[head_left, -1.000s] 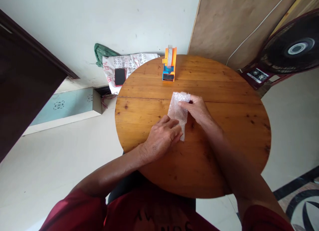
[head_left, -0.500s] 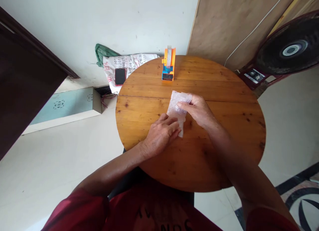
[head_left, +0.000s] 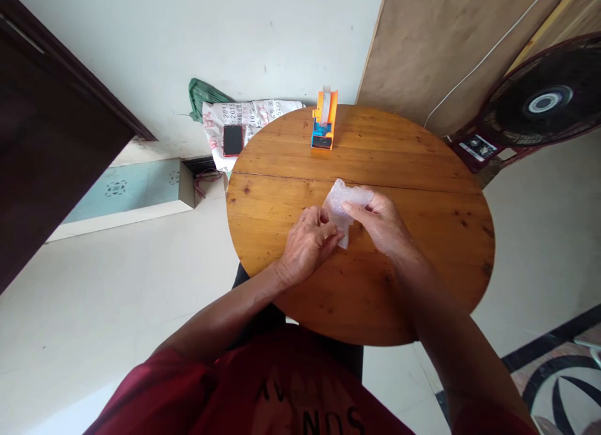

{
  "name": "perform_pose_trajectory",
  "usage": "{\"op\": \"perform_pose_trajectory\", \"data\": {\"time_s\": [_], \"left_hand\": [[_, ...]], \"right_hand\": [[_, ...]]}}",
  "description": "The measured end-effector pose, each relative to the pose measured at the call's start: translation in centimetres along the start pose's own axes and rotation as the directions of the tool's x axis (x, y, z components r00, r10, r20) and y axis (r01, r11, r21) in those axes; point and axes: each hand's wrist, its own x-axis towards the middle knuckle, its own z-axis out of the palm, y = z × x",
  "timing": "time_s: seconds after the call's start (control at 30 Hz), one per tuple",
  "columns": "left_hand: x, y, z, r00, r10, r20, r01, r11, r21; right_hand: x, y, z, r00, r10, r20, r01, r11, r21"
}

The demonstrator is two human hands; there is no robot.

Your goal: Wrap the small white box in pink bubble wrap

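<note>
A small piece of translucent bubble wrap (head_left: 334, 203), folded into a packet, is held over the middle of the round wooden table. My right hand (head_left: 382, 221) grips its right side, thumb on top and fingers underneath. At the lower left edge, my left hand (head_left: 312, 238) pinches the wrap between thumb and curled fingers. A corner of the wrap pokes out below the left fingertips. Whether anything lies inside the wrap cannot be made out.
An orange and blue tape dispenser (head_left: 323, 119) with a tape roll stands at the back of the wooden table (head_left: 422, 166). Beyond the table's left edge, a phone (head_left: 233, 140) rests on a printed white sack (head_left: 213, 119). A large fan (head_left: 547, 100) stands at right.
The bubble wrap has turned slightly, and its right flap is lifted more by my right hand. My left fingers have closed further on the lower edge. The camera view has shifted a little.
</note>
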Motion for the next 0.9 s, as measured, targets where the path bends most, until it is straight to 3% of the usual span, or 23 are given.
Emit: {"op": "perform_pose_trajectory", "data": {"time_s": [0.17, 0.5, 0.73, 0.9], "left_hand": [[-0.2, 0.0, 0.1, 0.999, -0.039, 0.008, 0.039, 0.999, -0.037], [-0.2, -0.4, 0.3, 1.0, -0.026, 0.002, 0.026, 0.996, -0.089], [-1.0, -0.7, -1.0, 0.995, 0.093, 0.035, -0.093, 0.996, -0.019], [-1.4, -1.1, -1.2, 0.99, 0.135, 0.034, -0.135, 0.991, 0.008]], "right_hand": [[-1.4, 0.3, 0.2, 0.998, -0.06, 0.0, 0.06, 0.998, -0.022], [-4.2, 1.1, 1.5, 0.992, -0.077, -0.102, 0.065, 0.991, -0.113], [-4.5, 2.3, 1.8, 0.989, -0.12, -0.089, 0.104, 0.981, -0.161], [-5.0, 2.2, 2.2, 0.974, -0.224, -0.038, 0.215, 0.963, -0.163]]}}
